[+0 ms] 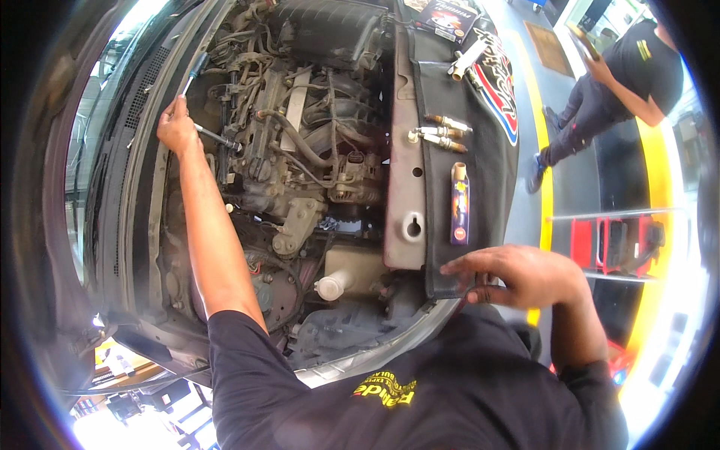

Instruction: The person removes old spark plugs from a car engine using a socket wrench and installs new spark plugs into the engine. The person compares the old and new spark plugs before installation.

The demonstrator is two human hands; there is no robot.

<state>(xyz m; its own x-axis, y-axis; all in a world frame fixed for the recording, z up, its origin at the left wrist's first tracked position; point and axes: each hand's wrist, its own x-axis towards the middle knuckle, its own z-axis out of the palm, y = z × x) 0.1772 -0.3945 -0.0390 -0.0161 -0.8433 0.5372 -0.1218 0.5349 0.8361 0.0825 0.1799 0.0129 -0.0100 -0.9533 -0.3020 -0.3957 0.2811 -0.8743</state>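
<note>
Over the engine bay [307,150] my left hand [178,129] is closed around a ratchet wrench [197,69]. Its handle, dark at the end, sticks out above the fist. On the other side a silver extension bar [217,137] runs down to the engine's top; the joint between them is hidden by the fingers. My right hand [521,276] hovers near the front edge, fingers apart and slightly bent, holding nothing. Close beyond it, a narrow dark spark plug box [460,206] lies on the black fender cover [491,176]. Several used spark plugs [444,133] lie farther along.
A white tube [469,60] and a larger dark box [448,18] rest on the cover's far end. A capped plastic reservoir [330,286] sits at the bay's near side. At right, another person [622,75] stands holding something flat, by a red-and-metal rack [600,240].
</note>
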